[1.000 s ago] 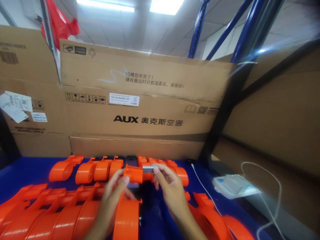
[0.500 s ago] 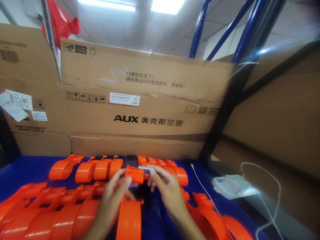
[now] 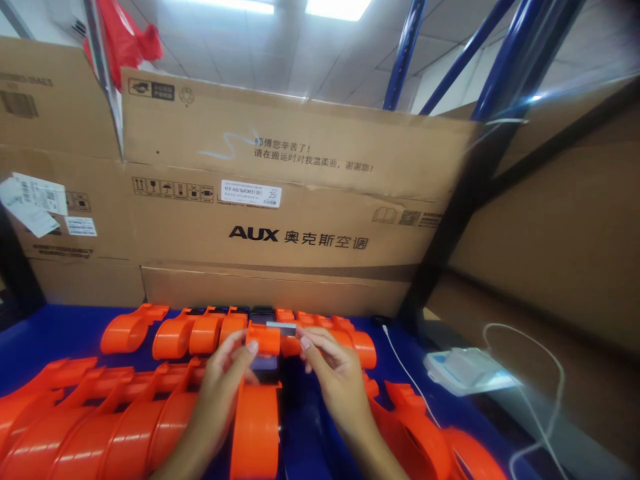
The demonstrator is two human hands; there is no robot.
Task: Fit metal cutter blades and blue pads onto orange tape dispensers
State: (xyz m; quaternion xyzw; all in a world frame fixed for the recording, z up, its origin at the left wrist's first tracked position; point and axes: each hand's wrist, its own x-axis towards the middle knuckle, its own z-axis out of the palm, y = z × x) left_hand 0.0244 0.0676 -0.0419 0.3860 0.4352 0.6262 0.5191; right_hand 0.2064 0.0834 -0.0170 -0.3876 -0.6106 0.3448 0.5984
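My left hand pinches a small orange plastic piece between thumb and fingers. A short grey strip with a pale, ridged edge lies along the top of this piece, and my right hand has thumb and fingertips closed at its right end. How far the strip sits inside the orange piece cannot be made out. Below my left hand stands a wide orange loop; whether it joins the held piece is unclear. A dark, flat-faced object is partly hidden behind the hands.
Orange loop-shaped parts stand in rows on the blue surface, with more orange parts at right. A white cable runs beside a clear plastic case. Behind rises a cardboard panel.
Both hands have shifted slightly left with the orange piece and strip. More of the grey strip shows beyond my right fingertips. The whole view has moved a little.
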